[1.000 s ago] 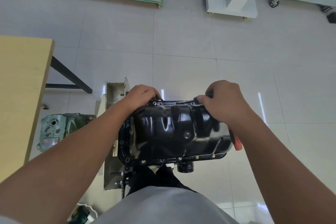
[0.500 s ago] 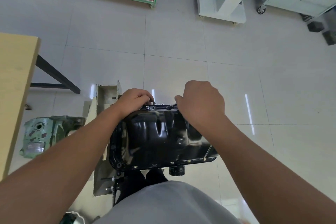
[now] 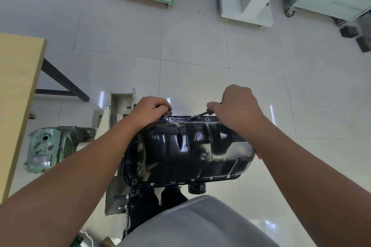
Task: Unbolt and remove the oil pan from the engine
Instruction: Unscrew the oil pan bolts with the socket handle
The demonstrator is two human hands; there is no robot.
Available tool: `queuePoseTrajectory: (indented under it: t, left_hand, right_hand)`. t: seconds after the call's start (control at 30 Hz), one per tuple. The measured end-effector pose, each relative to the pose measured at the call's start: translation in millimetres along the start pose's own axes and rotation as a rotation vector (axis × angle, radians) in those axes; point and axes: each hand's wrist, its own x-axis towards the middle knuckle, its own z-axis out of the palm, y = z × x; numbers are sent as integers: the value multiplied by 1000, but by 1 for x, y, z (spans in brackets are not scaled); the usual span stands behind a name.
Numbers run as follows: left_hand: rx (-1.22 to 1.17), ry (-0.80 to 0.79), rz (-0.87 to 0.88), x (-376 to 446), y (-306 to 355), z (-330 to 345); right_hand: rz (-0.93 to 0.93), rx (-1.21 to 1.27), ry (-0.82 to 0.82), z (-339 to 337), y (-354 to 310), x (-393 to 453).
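In the head view, the black oil pan [image 3: 188,150] is seen bolted belly-up on the engine, directly below the camera, its long axis running left to right between the forearms. The far flange [image 3: 184,119] is worked by both hands. The left hand [image 3: 150,111] is curled at the flange's left end, fingertips pinched together over a bolt [image 3: 166,118]. A dark tool [image 3: 200,114] is gripped in the closed right hand [image 3: 235,106], its tip angled down-left onto the flange just right of centre. That bolt lies just beyond the right fingers, so the right hand is judged nearer. Near-edge bolts [image 3: 172,182] are seen seated.
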Motion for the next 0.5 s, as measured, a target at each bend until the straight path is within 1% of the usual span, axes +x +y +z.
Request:
queuePoseTrajectory:
  t: [0.13, 0.2, 0.27, 0.33, 0.5]
  left_hand:
    - [0, 4, -1, -1, 1, 1]
    - [-1, 6, -7, -2, 1, 1]
    - [-11, 3, -8, -2, 1, 1]
    - [-5, -3, -2, -3, 2, 0]
    - [50, -8, 33, -4, 4, 0]
  right_hand:
    - [-134, -137, 14, 5, -11, -11]
    - [-245, -259, 13, 7, -14, -16]
    - [-382, -416, 52, 11, -16, -22]
    - [-480, -522, 85, 14, -16, -26]
    - [-615, -561, 110, 8, -6, -18]
